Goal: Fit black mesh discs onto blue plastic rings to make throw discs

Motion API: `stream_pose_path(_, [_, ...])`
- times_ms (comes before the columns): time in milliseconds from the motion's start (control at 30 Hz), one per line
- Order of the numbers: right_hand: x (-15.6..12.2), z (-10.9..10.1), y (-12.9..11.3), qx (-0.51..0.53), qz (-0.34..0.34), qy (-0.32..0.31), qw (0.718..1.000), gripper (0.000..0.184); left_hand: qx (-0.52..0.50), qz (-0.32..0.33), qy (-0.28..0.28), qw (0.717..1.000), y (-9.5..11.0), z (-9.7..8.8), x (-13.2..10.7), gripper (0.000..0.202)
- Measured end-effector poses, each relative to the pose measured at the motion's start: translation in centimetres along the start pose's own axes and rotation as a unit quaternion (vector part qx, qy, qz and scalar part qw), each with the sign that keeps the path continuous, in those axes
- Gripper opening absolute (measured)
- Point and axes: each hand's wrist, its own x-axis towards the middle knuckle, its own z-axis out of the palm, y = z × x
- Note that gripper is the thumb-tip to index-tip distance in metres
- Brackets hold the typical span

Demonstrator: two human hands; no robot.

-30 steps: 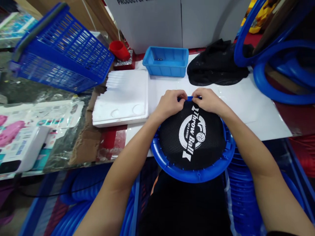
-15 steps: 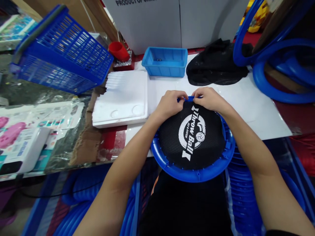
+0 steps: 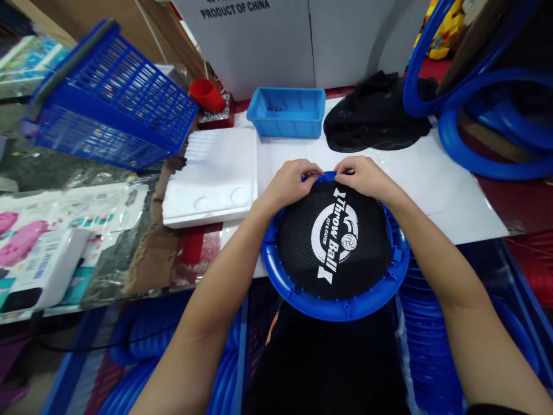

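Note:
A blue plastic ring (image 3: 341, 309) rests at the table's front edge, partly overhanging it. Inside it lies a round black mesh (image 3: 294, 245) with white "Throw Ball" lettering. At the ring's far side, my left hand (image 3: 294, 180) pinches the mesh edge between thumb and fingers, close against the rim. My right hand (image 3: 363, 174) does the same just to the right, its fingertips a short gap away. Small pegs show along the ring's near side, and the fingers cover part of the far rim.
Beyond the ring stand a light blue bin (image 3: 287, 112) and a pile of black mesh (image 3: 375, 115). White foam (image 3: 211, 178) and a tilted blue basket (image 3: 116, 98) are at left. More blue rings (image 3: 449, 132) lean at right; others are stacked below the table.
My left hand has shifted slightly left along the far rim, so the gap between the hands is a little wider. The view has moved slightly; the ring stays in place.

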Motion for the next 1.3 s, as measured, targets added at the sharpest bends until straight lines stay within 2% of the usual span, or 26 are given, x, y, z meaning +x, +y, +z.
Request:
stream_pose_path(133, [0.2, 0.1, 0.3, 0.002, 0.0, -0.004, 1.0, 0.011, -0.053, -0.003, -0.024, 0.998, 0.2, -0.5, -0.4, 0.023])
stream_pose_path(333, [-0.1, 0.3, 0.4, -0.022, -0.037, -0.002, 0.999, 0.014, -0.033, -0.034, -0.02, 0.999, 0.9, -0.7, -0.6, 0.014])
stream_pose_path(467, [-0.1, 0.2, 0.2, -0.032, -0.035, -0.004, 0.999, 0.015, -0.024, -0.053, -0.023, 0.998, 1.0, -0.6, -0.6, 0.014])
stream_pose_path(600, [0.0, 0.2, 0.3, -0.035, -0.027, -0.003, 0.999, 0.017, -0.109, -0.072, -0.037, 0.991, 0.5, -0.3, -0.3, 0.013])
stream_pose_path(733, [-0.3, 0.4, 0.1, -0.045, -0.042, 0.004, 0.998, 0.018, -0.161, -0.082, -0.021, 0.983, -0.1, 0.4, 0.1, 0.015])
stream_pose_path(933, [0.3, 0.7, -0.1, -0.039, -0.14, -0.031, 0.989, 0.025, -0.097, -0.066, 0.02, 0.993, 0.1, 1.3, 0.1, 0.016])
stream_pose_path(1133, [2.2, 0.6, 0.0, -0.04, -0.134, -0.069, 0.988, 0.018, -0.044, -0.074, 0.024, 0.996, -0.1, 1.1, 0.4, 0.014])
stream_pose_path(1233, [1.8, 0.5, 0.1, -0.035, -0.132, -0.063, 0.989, 0.019, -0.048, -0.076, 0.017, 0.996, -0.1, 0.8, 0.2, 0.013])
stream_pose_path(1300, [1.2, 0.1, 0.2, -0.033, -0.125, -0.055, 0.99, 0.02, -0.04, -0.044, 0.017, 0.998, 0.1, 0.6, -0.2, 0.014])
